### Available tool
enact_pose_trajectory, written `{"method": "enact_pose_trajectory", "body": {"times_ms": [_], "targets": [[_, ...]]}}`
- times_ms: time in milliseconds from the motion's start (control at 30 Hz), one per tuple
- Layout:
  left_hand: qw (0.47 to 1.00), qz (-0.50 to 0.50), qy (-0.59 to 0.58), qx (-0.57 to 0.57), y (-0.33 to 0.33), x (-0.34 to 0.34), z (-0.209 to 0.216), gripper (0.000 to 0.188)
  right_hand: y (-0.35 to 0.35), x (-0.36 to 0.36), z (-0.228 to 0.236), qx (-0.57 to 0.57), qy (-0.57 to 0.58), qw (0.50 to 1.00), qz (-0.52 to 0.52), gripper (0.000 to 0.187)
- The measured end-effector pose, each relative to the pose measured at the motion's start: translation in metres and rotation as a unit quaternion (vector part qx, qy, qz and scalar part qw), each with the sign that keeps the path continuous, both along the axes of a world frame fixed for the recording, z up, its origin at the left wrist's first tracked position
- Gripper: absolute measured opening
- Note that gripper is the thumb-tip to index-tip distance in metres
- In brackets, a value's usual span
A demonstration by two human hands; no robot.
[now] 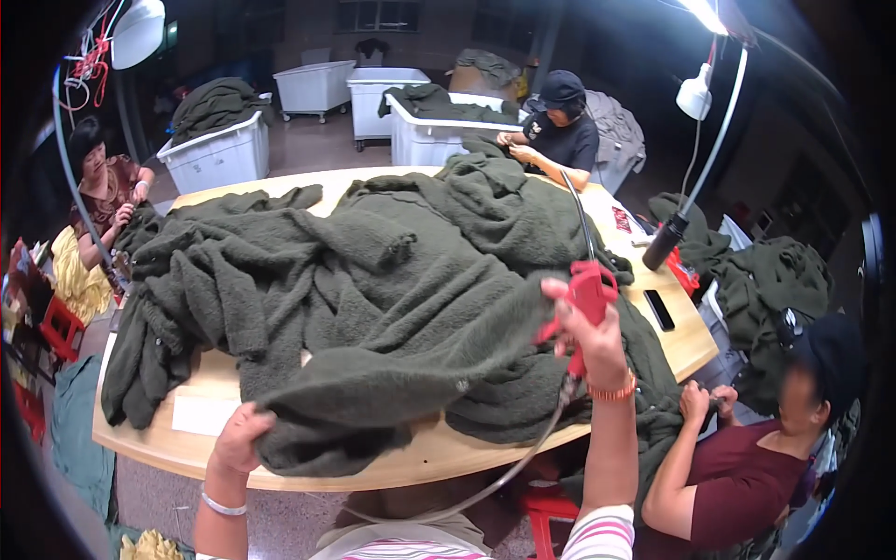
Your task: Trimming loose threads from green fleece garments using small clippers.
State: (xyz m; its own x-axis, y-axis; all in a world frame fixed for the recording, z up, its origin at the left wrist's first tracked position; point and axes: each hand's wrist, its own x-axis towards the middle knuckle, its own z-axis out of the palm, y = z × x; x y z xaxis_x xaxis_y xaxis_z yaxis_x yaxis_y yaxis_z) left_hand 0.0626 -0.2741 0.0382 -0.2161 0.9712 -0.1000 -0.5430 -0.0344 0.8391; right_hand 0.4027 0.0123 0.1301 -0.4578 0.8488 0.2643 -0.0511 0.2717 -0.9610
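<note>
In the head view, the left hand point(241, 437) has its fingers closed on the near left end of a dark green fleece cloth point(401, 383). The cloth stretches in a raised fold from there across to the right hand point(595, 343), above the surface point(289, 476). The right hand is wrapped around a red tool point(590, 287), and the cloth's other end reaches its fingertips; whether they pinch it too, I cannot tell. A hose point(509, 474) runs from the bottom of the tool down past the near edge of the surface.

Behind the raised fold, a large heap of the same green fleece point(373, 252) covers most of the surface. A sheet of white paper point(201, 415) lies near the left hand, and a black phone point(658, 310) lies to the right of the heap. Three other people sit around the surface, at the left, at the far side and at the right, each with both hands at green fabric. White bins point(224, 154) stand beyond.
</note>
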Motion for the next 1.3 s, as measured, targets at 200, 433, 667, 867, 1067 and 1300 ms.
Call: {"method": "enact_pose_trajectory", "body": {"times_ms": [200, 433, 667, 867, 1067, 1300], "targets": [[0.922, -0.011, 0.268, -0.279, -0.024, -0.013, -0.109, 0.027, 0.067, -0.128, -0.024, -0.068, -0.045, 0.991, 0.107, 0.040], [0.749, 0.132, 0.613, -0.215, -0.023, -0.001, -0.035, 0.024, 0.020, -0.107, -0.069, -0.047, -0.210, 0.969, 0.125, 0.037], [0.724, 0.138, 0.670, 0.091, 0.127, 0.036, -0.027, 0.035, -0.033, -0.048, -0.101, 0.009, -0.306, 0.950, 0.066, 0.032], [0.559, 0.003, 0.827, -0.053, 0.202, 0.074, -0.118, 0.056, -0.066, -0.035, -0.091, 0.027, -0.387, 0.920, 0.057, 0.034], [0.563, -0.001, 0.826, -0.035, 0.190, 0.085, -0.120, 0.055, -0.074, -0.039, -0.093, 0.104, -0.557, 0.813, 0.135, 0.039], [0.568, 0.007, 0.823, -0.020, 0.192, 0.080, -0.128, 0.054, -0.067, -0.070, -0.080, 0.106, -0.578, 0.788, 0.181, 0.039]]}}
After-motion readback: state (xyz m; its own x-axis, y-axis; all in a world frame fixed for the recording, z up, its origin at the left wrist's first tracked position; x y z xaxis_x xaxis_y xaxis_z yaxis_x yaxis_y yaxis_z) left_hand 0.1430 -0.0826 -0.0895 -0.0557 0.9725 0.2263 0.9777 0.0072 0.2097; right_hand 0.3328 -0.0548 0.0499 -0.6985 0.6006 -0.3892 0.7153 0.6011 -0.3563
